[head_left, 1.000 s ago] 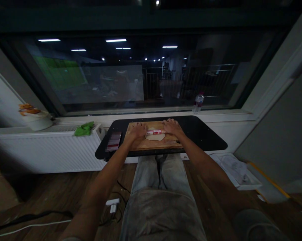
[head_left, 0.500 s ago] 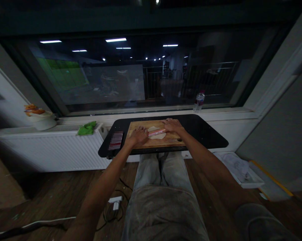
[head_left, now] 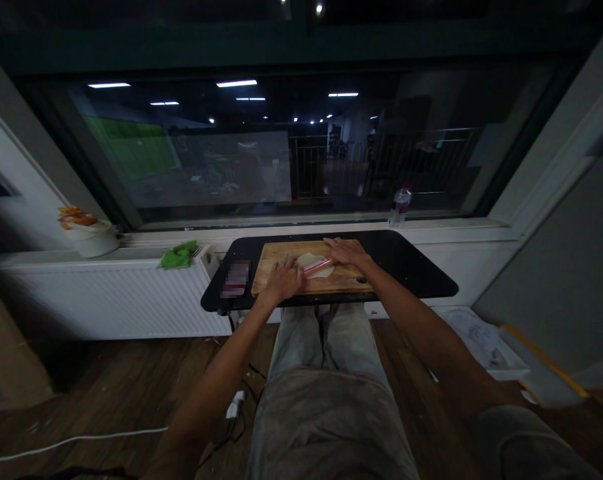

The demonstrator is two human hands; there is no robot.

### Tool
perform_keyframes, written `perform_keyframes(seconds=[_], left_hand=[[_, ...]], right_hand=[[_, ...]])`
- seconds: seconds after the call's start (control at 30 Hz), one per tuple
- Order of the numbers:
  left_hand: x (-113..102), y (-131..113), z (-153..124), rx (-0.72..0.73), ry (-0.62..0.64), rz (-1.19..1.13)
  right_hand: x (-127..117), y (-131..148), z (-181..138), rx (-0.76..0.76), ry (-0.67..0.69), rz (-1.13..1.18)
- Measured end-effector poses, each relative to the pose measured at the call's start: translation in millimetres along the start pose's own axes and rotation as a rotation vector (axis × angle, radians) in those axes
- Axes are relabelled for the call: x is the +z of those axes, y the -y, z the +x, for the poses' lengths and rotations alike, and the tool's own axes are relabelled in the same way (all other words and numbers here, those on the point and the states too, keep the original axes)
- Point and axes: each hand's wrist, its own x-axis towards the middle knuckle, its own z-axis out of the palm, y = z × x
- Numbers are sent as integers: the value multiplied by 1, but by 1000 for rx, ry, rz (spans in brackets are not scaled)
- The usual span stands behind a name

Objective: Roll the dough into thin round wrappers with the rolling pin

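While your black table (head_left: 411,270) held the wooden board (head_left: 275,252), your left hand (head_left: 285,277) and right hand (head_left: 349,252) lay palms-down, couldn't tell if gripping. Dough (head_left: 309,259) on the board looked soft, tearable; the stick (head_left: 318,267) across it seemed light, stiff, best held at the ends you covered.

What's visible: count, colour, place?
window: 1, dark, ahead
table: 1, black, below window
board: 1, brown, on table
dough: 1, cream, on board
stick: 1, reddish, on dough
phone: 1, dark, on table
bottle: 1, clear, by window
radiator: 1, white, left
cloth: 1, green, on radiator
pot: 1, white, on radiator
tray: 1, white, on floor
box: 1, brown, left
cables: several, white/black, floor
left hand: 1, on stick
right hand: 1, on stick
legs: 2, grey-clad, below
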Motion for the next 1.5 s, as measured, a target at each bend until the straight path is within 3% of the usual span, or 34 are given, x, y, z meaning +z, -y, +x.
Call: perform_keyframes(seconds=[0.2, 0.6, 1.17, 1.5], left_hand=[[1, -13, -11, -11, -82, -4], [11, -43, -32, -47, -93, -24], [-11, 10, 12, -82, 66, 20], [-18, 24, 40, -171, 50, 38]], right_hand=[[5, -3, 3, 0, 7, -5], [11, 3, 14, -11, -17, 31], [6, 15, 2, 41, -58, -32], [33, 3, -24, -12, -105, -90]])
